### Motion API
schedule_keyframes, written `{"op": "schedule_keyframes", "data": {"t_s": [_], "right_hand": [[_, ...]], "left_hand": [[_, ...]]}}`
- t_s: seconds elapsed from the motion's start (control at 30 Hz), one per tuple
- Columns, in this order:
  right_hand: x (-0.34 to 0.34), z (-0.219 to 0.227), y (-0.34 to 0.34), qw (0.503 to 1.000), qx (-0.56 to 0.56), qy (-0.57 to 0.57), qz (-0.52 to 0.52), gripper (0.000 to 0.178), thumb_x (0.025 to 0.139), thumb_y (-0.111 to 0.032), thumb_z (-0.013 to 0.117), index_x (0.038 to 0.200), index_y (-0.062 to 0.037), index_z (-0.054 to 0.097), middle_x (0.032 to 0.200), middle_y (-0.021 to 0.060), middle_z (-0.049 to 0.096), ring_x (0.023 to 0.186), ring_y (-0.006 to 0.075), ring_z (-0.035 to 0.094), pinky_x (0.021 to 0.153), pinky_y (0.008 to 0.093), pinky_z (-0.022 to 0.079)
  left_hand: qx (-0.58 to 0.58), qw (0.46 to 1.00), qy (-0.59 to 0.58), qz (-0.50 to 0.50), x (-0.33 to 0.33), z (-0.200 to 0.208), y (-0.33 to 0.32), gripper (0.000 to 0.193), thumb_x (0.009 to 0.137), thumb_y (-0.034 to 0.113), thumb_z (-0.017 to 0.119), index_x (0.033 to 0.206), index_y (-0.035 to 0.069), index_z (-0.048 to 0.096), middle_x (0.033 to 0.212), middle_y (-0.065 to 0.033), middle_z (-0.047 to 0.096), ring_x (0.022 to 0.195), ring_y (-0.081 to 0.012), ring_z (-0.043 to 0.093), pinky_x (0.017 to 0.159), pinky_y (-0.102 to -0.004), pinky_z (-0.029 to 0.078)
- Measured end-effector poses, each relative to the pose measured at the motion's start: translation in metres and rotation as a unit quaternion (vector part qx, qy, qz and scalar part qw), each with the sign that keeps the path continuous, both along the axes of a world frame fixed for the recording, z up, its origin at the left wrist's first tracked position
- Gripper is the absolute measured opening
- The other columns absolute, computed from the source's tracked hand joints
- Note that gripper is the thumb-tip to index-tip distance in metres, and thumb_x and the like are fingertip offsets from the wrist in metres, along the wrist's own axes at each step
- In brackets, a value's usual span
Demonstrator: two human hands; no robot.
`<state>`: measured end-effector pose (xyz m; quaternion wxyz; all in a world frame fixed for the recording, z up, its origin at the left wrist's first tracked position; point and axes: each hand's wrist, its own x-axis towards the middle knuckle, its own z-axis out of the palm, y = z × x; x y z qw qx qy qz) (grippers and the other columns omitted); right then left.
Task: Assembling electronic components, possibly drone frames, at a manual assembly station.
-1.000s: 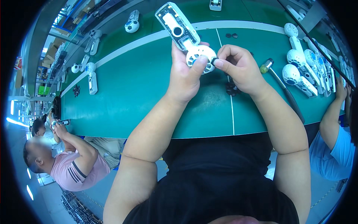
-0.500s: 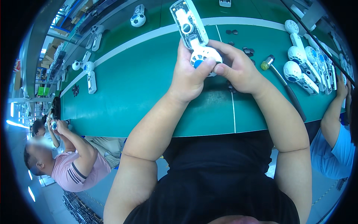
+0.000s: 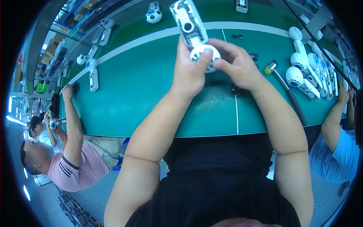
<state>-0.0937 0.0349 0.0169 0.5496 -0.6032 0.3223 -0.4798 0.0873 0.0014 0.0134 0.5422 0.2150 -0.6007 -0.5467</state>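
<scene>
A white device point(image 3: 188, 25) with a long see-through body and a round ball-patterned head is held up over the table, its long end pointing away from me. My left hand point(image 3: 190, 72) is closed round the head from the left, thumb lying across its face. From the other side, my right hand point(image 3: 238, 66) grips the head's right edge with thumb and bent fingers; whatever small part may be between these fingertips is hidden. Small dark pieces point(image 3: 237, 36) lie on the green table point(image 3: 143, 83) beyond and beside my right hand, several of them partly behind it.
A hammer point(image 3: 287, 90) with a yellow-tipped head lies right of my right forearm. Several similar white devices point(image 3: 302, 81) are piled at the right, beside a co-worker's arm point(image 3: 334, 113). More devices point(image 3: 93, 75) lie at the left, where a person in pink point(image 3: 77, 170) reaches over the table edge.
My hands and the device have shifted slightly, and the left thumb has moved up on the head. The person at the left has stretched an arm toward the dark pieces there.
</scene>
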Motion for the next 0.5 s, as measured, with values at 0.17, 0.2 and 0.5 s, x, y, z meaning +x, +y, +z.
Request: {"op": "schedule_keyframes", "data": {"t_s": [0.17,0.2,0.5], "right_hand": [[-0.004,-0.014,-0.009,0.800,-0.270,0.482,-0.234,0.059,0.095,-0.034,0.073,0.146,-0.0084,0.058,0.146,0.0137,0.060,0.140,0.0333,0.051,0.118,0.0486,0.039],[-0.003,-0.018,-0.007,0.765,-0.267,0.545,-0.216,0.055,0.096,-0.032,0.072,0.145,-0.0092,0.060,0.148,0.0132,0.059,0.142,0.0344,0.049,0.119,0.0496,0.037],[-0.009,0.007,0.002,0.808,-0.176,0.544,-0.141,0.033,0.092,-0.019,0.073,0.122,-0.0065,0.073,0.131,0.0120,0.066,0.125,0.0330,0.059,0.107,0.0448,0.047]], "left_hand": [[0.098,0.991,0.087,0.013,0.012,0.007,-0.013,0.055,0.102,0.025,0.066,0.145,0.009,0.035,0.122,-0.0127,0.062,0.106,-0.0237,0.067,0.084,-0.0392,0.061],[0.097,0.991,0.087,0.015,0.012,0.007,-0.014,0.055,0.102,0.025,0.066,0.145,0.009,0.035,0.122,-0.0127,0.062,0.106,-0.0237,0.067,0.084,-0.0392,0.061],[0.080,0.995,0.054,0.002,0.011,0.002,-0.017,0.058,0.099,0.015,0.068,0.145,0.011,0.034,0.122,-0.0120,0.062,0.106,-0.0239,0.069,0.082,-0.0402,0.064]]}}
